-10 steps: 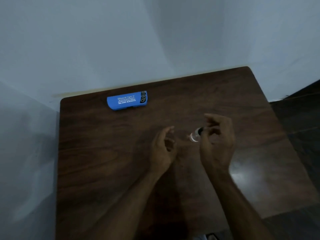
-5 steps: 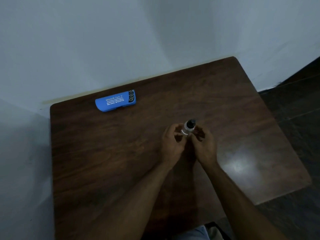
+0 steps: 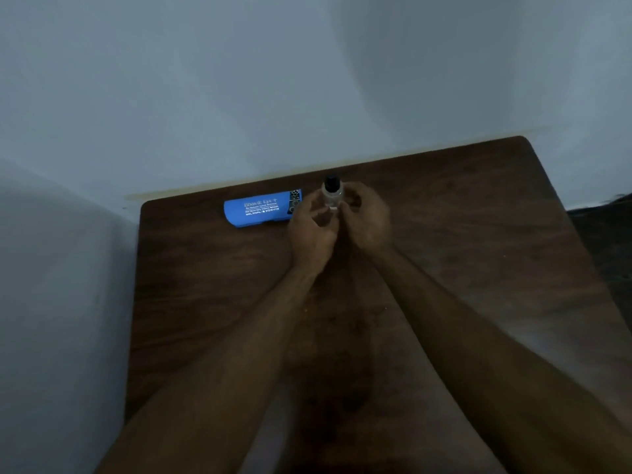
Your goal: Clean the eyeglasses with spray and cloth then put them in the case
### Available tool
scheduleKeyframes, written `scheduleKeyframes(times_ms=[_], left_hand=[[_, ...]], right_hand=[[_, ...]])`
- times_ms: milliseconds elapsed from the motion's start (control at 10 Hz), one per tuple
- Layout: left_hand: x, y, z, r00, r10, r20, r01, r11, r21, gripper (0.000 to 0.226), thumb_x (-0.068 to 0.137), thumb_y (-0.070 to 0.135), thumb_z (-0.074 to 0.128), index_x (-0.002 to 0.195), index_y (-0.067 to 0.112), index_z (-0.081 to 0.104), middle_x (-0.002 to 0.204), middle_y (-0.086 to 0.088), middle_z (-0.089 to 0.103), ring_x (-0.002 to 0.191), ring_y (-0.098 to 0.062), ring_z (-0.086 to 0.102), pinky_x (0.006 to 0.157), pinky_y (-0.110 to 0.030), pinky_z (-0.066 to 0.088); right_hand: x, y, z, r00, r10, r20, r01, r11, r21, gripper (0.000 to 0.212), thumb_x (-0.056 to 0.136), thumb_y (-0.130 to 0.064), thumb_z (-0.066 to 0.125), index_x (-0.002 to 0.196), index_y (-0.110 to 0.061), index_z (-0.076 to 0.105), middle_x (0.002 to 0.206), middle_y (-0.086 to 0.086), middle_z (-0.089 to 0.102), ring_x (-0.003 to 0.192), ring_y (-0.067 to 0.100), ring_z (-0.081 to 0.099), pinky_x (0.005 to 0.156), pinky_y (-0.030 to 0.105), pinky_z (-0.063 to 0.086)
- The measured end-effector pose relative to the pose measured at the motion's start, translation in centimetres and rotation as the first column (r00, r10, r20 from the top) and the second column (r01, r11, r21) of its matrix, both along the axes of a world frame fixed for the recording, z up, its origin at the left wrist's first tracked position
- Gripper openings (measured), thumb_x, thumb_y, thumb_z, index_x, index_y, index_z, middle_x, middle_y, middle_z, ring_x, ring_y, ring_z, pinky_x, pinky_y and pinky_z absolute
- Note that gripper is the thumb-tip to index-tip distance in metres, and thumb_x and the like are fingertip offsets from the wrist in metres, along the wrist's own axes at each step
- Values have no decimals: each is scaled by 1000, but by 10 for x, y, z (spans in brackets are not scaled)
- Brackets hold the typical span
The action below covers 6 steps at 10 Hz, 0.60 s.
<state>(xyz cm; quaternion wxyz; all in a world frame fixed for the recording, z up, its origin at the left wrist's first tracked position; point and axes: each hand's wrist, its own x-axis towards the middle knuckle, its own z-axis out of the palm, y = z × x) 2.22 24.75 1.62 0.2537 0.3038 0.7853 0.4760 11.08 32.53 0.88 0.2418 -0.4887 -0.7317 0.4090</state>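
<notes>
A small clear spray bottle with a black cap stands upright near the table's far edge. My left hand and my right hand both hold it by its lower body with curled fingers, one on each side. Just left of the bottle lies a closed blue eyeglass case with white print, its right end beside my left hand. No eyeglasses or cloth show in the head view.
The dark wooden table stands in a corner, with pale walls behind and to the left. Its right edge drops to a dark floor.
Both hands have carried the bottle from the middle of the table toward the far edge, beside the blue case. A second ago only my right hand held it.
</notes>
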Motion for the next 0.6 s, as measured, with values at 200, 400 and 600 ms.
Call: scheduleKeyframes(times_ms=[200, 400, 600], left_hand=[[-20, 10, -11, 998, -47, 35, 50, 995, -82, 65, 88, 1, 78, 148, 8, 54, 141, -9, 66, 119, -11, 64, 96, -16, 50], [-24, 9, -18, 994, -105, 29, 108, 988, -110, 76, 86, 5, 80, 154, 14, 48, 145, -6, 63, 125, -18, 65, 111, -44, 53], [-21, -16, -20, 975, -212, -66, 203, 972, -122, 100, 86, 14, 81, 166, 11, 20, 165, -10, 41, 146, -26, 48, 117, -50, 46]], right_hand=[[-17, 16, -8, 994, 82, 65, -80, 996, -38, 32, 100, -15, 63, 132, -12, 64, 128, 7, 67, 116, 19, 62, 98, 29, 49], [-19, 14, -8, 996, 77, 45, -74, 995, -67, 30, 100, -18, 64, 129, -13, 66, 123, 5, 70, 111, 19, 65, 98, 36, 54], [-9, -4, -1, 995, 46, 94, -39, 997, -72, 51, 95, -17, 60, 144, -6, 53, 141, 13, 59, 129, 27, 55, 104, 32, 45]])
